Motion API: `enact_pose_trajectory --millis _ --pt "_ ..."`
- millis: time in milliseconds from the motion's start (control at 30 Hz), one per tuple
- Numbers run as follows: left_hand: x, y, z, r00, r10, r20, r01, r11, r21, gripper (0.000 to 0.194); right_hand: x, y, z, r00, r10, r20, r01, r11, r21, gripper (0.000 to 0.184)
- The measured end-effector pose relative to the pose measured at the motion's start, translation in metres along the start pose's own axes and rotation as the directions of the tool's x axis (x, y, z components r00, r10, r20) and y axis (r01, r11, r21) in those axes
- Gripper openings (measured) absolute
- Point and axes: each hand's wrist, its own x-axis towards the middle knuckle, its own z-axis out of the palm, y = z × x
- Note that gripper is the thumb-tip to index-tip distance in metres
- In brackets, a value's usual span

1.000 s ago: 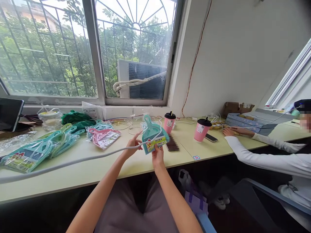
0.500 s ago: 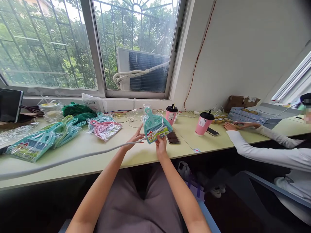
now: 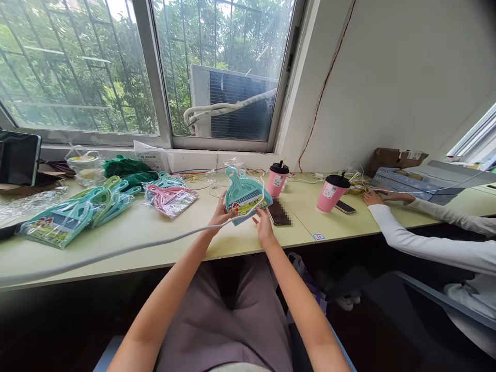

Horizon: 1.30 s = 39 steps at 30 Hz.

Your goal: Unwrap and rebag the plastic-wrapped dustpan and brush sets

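Note:
A teal dustpan and brush set (image 3: 241,192) with a printed card is held up over the table in front of me, its handles pointing away. My left hand (image 3: 219,216) is closed on the set's left edge. By the lower right corner, my right hand (image 3: 265,228) has its thumb and fingers apart, the fingertips at or very near the card. A grey-white cable (image 3: 155,243) crosses in front of the set and hides part of its lower edge. Left of my hands lie a pink dustpan set (image 3: 172,199) and several wrapped teal and green sets (image 3: 62,219).
Two pink cups with black lids, the nearer cup (image 3: 330,195) and the farther cup (image 3: 276,182), stand to the right. A phone (image 3: 279,213) lies beside my right hand. Further right, a co-worker's hands (image 3: 377,197) rest near a blue box (image 3: 403,182). A tablet (image 3: 19,155) stands far left.
My left hand has gone from open beside the set to closed on its left edge. My right hand has let go of the lower edge and moved slightly right.

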Motion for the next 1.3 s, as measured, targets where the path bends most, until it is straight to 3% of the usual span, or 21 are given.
enact_pose_trajectory --millis 200,333,500,667,767,933,1167,1300 --pt "0.000 0.004 0.003 0.998 0.060 0.002 -0.060 0.991 0.119 0.086 0.003 -0.017 -0.011 0.986 -0.040 0.163 0.032 0.998 0.050 0.050" --pt "-0.005 0.012 0.004 0.999 -0.051 -0.010 0.052 0.984 0.173 0.067 -0.001 -0.016 -0.003 0.967 -0.045 0.250 0.019 0.994 0.105 0.041" --pt "-0.012 0.021 0.001 0.972 -0.228 0.063 0.202 0.940 0.275 0.059 -0.005 -0.017 0.006 0.971 -0.119 0.209 0.091 0.986 0.141 0.027" --pt "-0.014 0.019 0.006 0.937 -0.323 0.134 0.266 0.906 0.329 0.055 -0.008 -0.016 0.006 0.980 -0.176 0.095 0.156 0.971 0.184 0.032" --pt "-0.017 0.017 0.014 0.960 -0.250 0.128 0.204 0.935 0.291 0.056 -0.007 -0.012 0.008 0.987 -0.155 0.051 0.139 0.963 0.230 0.036" --pt "-0.019 0.009 0.016 0.996 -0.080 0.031 0.069 0.966 0.248 0.059 -0.001 -0.003 0.013 0.990 -0.138 0.033 0.127 0.967 0.219 0.035" --pt "-0.016 -0.002 0.009 0.994 -0.113 -0.002 0.111 0.972 0.207 0.064 0.004 0.003 0.016 0.991 -0.136 0.011 0.133 0.981 0.142 0.036" --pt "-0.018 0.002 0.014 0.991 -0.117 0.064 0.100 0.971 0.218 0.072 0.006 0.000 0.020 0.993 -0.116 -0.028 0.119 0.975 0.186 0.038"
